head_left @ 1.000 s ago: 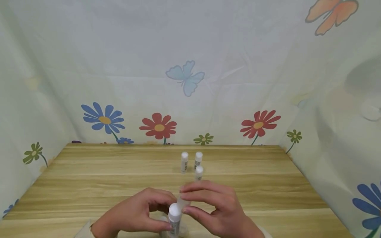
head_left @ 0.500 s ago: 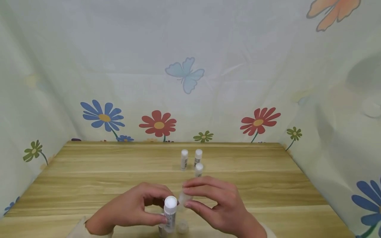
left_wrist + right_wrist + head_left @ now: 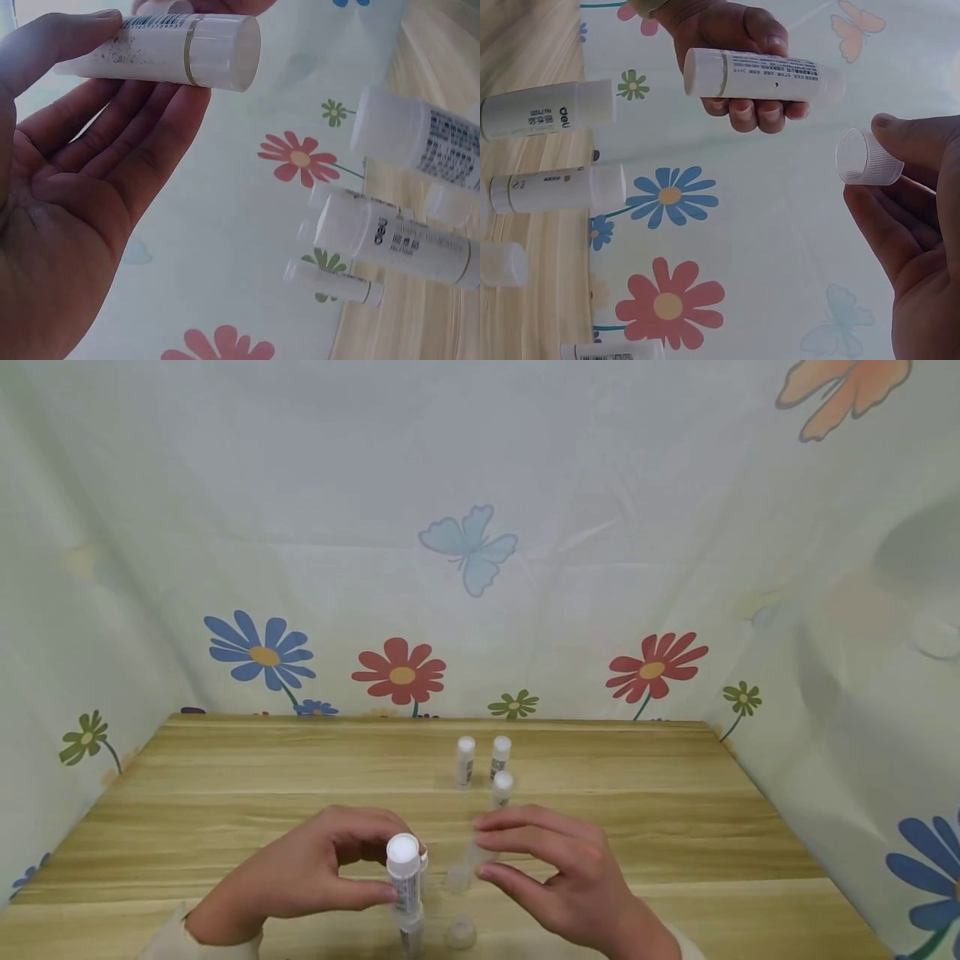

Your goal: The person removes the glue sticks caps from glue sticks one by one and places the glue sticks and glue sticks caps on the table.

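My left hand (image 3: 315,868) grips a white glue stick (image 3: 406,881) upright above the table, thumb on one side and fingers on the other. Its capless white end shows in the right wrist view, where the stick (image 3: 780,79) lies across the fingers. My right hand (image 3: 566,877) pinches a translucent ribbed cap (image 3: 868,157) between thumb and fingers, apart from the stick. In the head view that cap is faint against the wood. Below the held stick, another glue stick (image 3: 411,937) is partly hidden.
Several more glue sticks stand upright farther back: one at left (image 3: 465,764), one at right (image 3: 500,760) and a nearer one (image 3: 502,789) partly behind my right hand. Translucent caps (image 3: 461,932) rest on the wooden table (image 3: 225,810). A flowered cloth (image 3: 300,527) surrounds it.
My left hand has moved left and a little up in view with the glue stick. The right hand has shifted right with the cap, so the gap between them is wider.
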### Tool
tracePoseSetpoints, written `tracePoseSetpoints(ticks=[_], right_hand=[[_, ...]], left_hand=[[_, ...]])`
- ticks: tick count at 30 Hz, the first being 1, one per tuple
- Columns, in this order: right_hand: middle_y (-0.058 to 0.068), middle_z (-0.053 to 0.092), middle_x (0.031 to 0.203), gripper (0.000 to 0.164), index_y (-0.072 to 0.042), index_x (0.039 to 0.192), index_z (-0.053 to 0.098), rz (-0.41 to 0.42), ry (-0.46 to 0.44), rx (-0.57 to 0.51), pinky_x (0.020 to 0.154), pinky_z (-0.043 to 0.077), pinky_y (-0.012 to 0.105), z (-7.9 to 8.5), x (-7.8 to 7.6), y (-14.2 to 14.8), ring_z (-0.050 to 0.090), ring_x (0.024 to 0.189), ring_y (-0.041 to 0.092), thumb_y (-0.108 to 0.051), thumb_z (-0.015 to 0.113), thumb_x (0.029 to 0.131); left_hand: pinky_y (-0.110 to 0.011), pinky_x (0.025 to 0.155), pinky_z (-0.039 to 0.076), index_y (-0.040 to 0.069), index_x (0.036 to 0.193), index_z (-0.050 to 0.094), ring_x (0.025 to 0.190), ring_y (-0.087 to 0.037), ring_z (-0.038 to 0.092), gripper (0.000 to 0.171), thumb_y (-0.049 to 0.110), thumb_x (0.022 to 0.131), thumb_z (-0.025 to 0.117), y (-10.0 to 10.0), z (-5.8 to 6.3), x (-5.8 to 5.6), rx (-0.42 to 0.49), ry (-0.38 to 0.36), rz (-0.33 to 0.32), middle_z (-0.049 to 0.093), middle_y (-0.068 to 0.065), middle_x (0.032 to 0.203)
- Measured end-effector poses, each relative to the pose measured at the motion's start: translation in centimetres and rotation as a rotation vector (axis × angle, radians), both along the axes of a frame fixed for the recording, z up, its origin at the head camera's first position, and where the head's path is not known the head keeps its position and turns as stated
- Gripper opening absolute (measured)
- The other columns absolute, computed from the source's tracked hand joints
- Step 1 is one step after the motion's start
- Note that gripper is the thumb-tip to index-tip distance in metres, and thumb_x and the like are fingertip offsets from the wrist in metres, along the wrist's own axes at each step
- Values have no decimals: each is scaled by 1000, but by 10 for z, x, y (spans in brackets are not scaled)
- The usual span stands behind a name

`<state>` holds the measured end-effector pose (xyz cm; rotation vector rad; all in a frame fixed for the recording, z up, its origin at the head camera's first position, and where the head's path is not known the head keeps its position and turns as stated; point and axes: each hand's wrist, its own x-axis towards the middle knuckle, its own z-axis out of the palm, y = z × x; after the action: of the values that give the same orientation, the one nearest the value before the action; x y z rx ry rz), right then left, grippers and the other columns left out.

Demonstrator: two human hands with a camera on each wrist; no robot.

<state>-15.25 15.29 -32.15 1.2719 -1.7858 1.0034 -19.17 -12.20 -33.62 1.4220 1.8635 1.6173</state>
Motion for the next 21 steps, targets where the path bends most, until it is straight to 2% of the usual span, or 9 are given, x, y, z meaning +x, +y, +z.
tracePoseSetpoints(ticks=[5,9,14,21], right_hand=[[11,72,97,15,-6,96,71,-30,-2,10,81,57,23,-5,-2,3,71,87,20,-15,75,85],[9,72,96,15,-7,95,71,-55,-26,21,81,56,22,-13,-4,6,71,87,18,-16,77,83],[6,73,95,14,-11,92,71,-110,-58,59,78,56,20,-24,-7,11,71,86,14,-19,77,83],[-1,73,97,13,-18,91,69,-190,-161,155,77,56,20,-37,-12,17,70,86,9,-20,78,82]], left_hand=[[-33,88,57,7,119,62,96,-16,65,34,-5,88,65,-10,-1,-4,-14,13,47,66,-13,108],[-31,84,58,9,119,63,93,-17,65,32,0,89,66,-19,-5,-8,-59,8,107,67,-7,107],[-29,83,58,10,118,64,91,-15,66,30,5,89,68,-27,-13,-12,-118,-8,182,67,-5,105],[-24,85,56,10,113,65,91,-11,65,25,12,89,70,-35,-27,-19,-200,-44,241,67,-4,103]])
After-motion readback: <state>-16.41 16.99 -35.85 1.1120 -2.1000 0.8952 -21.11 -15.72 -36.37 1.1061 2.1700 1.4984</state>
